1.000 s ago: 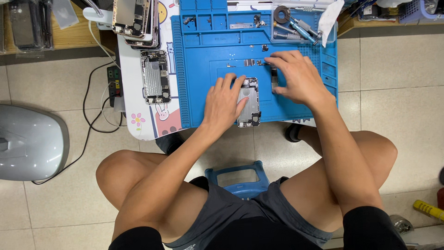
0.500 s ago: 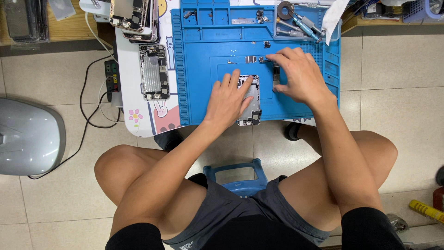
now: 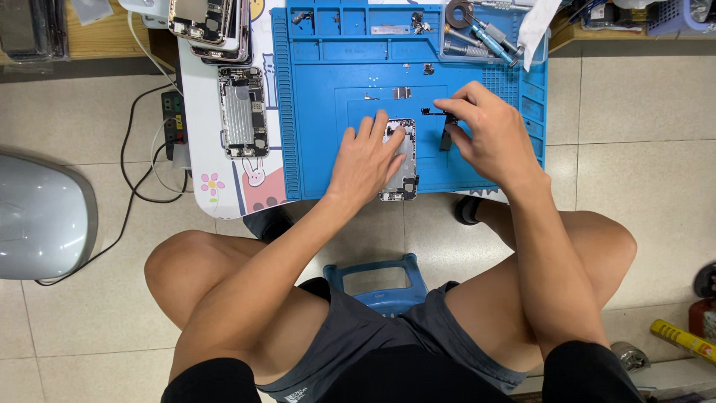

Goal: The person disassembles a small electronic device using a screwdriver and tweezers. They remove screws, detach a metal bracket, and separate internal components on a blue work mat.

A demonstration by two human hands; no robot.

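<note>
An opened phone shell [image 3: 403,160] lies flat near the front edge of a blue work mat [image 3: 321,112], its silver inside facing up, with small dark parts along its lower end; its upper left portion is covered by fingers. Just to its right a small dark strip-like part [image 3: 446,138] stands apart from the shell, and a thin dark cable piece [image 3: 431,112] lies above it. At far left a grey rounded object [image 3: 37,216] sits on the pale tiled floor [image 3: 649,149], with black cables [image 3: 142,186] running to a power strip [image 3: 171,123]. A white table [image 3: 201,149] with cartoon prints carries the mat; a second opened phone shell [image 3: 242,112] lies on the table left of the mat, and a stack of similar shells [image 3: 209,26] sits above it. The mat's upper trays hold small metal pieces and, toward the right, a clear tray of tools [image 3: 477,33] with a white cloth [image 3: 537,26] beside it. A blue stool [image 3: 380,272] shows between the person's bare knees; a yellow tool [image 3: 682,339] lies on the floor at lower right. The left hand [image 3: 369,160] rests palm down on the shell, fingers spread and pressing flat, gripping nothing. The right hand [image 3: 485,134] hovers over the mat just right of the shell, wrist bent, fingertips drawn together over the strip-like part; whether they actually pinch it cannot be told.
</note>
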